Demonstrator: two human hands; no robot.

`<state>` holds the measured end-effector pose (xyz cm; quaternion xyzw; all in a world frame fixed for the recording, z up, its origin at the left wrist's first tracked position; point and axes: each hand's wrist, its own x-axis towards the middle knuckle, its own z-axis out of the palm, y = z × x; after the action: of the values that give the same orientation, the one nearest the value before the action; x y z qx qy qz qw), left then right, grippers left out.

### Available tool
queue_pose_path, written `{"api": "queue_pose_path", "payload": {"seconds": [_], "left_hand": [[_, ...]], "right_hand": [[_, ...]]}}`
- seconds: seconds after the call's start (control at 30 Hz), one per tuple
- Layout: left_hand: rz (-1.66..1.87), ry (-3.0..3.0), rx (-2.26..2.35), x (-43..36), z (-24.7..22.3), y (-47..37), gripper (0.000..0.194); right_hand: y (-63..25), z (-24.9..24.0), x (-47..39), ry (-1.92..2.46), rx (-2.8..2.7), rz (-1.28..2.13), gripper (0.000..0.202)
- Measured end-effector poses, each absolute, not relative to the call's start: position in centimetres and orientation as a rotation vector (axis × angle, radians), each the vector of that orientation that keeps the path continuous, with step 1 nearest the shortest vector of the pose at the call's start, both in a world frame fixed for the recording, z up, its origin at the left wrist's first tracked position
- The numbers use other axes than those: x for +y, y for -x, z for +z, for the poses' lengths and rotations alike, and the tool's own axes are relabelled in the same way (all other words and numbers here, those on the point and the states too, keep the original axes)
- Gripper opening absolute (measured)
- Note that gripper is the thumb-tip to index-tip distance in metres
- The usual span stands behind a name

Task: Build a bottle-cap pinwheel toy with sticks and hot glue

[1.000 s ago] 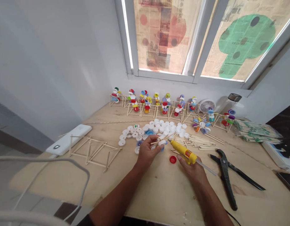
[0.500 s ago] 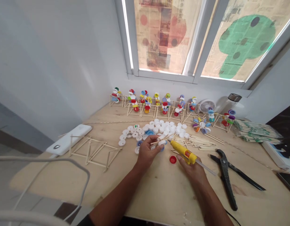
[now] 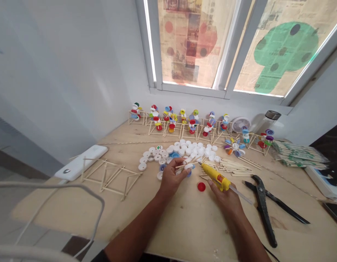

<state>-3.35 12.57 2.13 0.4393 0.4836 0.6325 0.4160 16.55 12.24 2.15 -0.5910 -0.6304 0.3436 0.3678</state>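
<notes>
My left hand (image 3: 171, 178) is closed around a small piece made of thin wooden sticks and white bottle caps (image 3: 189, 166); the fingers hide part of it. In my right hand (image 3: 227, 195) is a yellow hot glue gun (image 3: 214, 176), a clear glue stick (image 3: 241, 193) poking out of its back. The gun's nozzle points left, a short way from the held caps. On the table just below the nozzle lies a red bottle cap (image 3: 201, 186). Loose white bottle caps (image 3: 195, 148) are heaped behind my left hand, and loose wooden sticks (image 3: 234, 166) lie beyond the gun.
Stick frames with colourful cap wheels (image 3: 192, 126) line the wall. A bare stick frame (image 3: 110, 177) and a white power strip (image 3: 81, 162) lie left. Black pliers (image 3: 262, 207) are at right, with bagged sticks (image 3: 298, 154), a small fan (image 3: 241, 124) and a bottle (image 3: 268, 122) behind.
The glue gun's nozzle has drawn slightly right, away from the caps in my left hand. My left hand keeps its grip nearly in place. The whole view has shifted a little.
</notes>
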Motion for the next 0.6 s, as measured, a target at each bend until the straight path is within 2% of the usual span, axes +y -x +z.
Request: {"api": "queue_pose_path", "payload": {"seconds": [0.13,0.6], "left_hand": [[1.588,-1.084,1.208,12.5,2.4,3.3,0.037],[1.625,-1.032,1.188,12.5,2.4,3.4,0.034]], "right_hand": [[-16.3,2.9,11.6,1.509,-1.663,0.847,0.034],[-16.2,3.2,11.5,1.495,-1.557,0.842,0.037]]}}
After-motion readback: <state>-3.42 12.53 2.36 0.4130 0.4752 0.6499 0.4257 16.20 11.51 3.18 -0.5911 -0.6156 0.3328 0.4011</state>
